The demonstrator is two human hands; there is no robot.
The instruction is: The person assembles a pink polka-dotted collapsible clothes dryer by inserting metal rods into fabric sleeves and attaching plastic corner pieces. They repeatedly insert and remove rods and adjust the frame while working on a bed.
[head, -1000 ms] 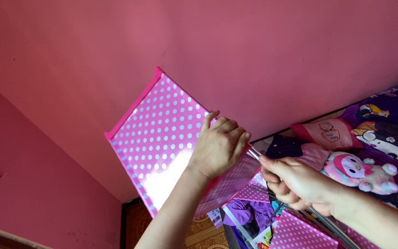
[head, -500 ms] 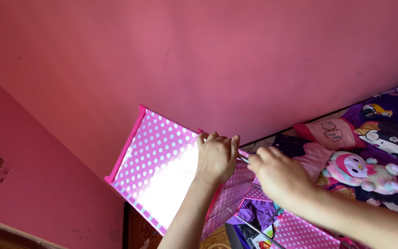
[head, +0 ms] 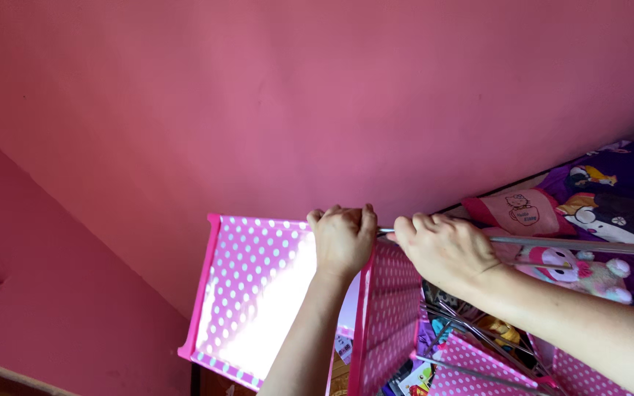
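Left hand [head: 343, 238] is clamped on the polka-dot panel [head: 258, 293] corner, right hand [head: 445, 249] wrapped around the metal rod [head: 588, 244]. Keep the rod level, I'd say.

Two bare forearms in shot, no sleeves reaching this far. Left hand [head: 343, 238] shows no rings, no watch, nails short and plain. Right hand [head: 445, 249], just beside the left, equally unadorned, wrist bare.

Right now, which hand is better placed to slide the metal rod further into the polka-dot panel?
Probably the right hand: it grips the metal rod along its length. The left hand clamps the polka-dot panel top edge where the rod's end meets it, steadying it.
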